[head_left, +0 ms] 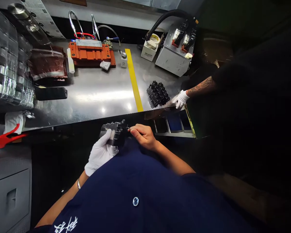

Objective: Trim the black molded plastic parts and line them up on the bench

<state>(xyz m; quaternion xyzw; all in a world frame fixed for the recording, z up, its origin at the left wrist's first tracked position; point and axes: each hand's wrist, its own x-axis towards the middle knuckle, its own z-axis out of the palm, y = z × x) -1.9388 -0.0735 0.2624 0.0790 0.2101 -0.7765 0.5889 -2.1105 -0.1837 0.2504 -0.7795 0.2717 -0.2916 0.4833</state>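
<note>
My left hand (103,152), in a white glove, grips a black molded plastic part (114,133) in front of my chest, just off the table's front edge. Thumb and fingers press on the part's sides. My bare right hand (143,136) is pinched close to the part's right end. Between its thumb and index finger a small thin thing sticks out toward the part; it is too small to make out. On the table to the right lie several similar black parts (158,94) in a cluster.
A metal table (94,87) carries a yellow tape strip (134,81), an orange fixture (91,53), a phone (50,93) and a grey machine (173,51). Clear trays (9,64) are stacked at left. A co-worker's gloved hand (181,98) rests by the black parts. Red-handled pliers (7,137) jut in at left.
</note>
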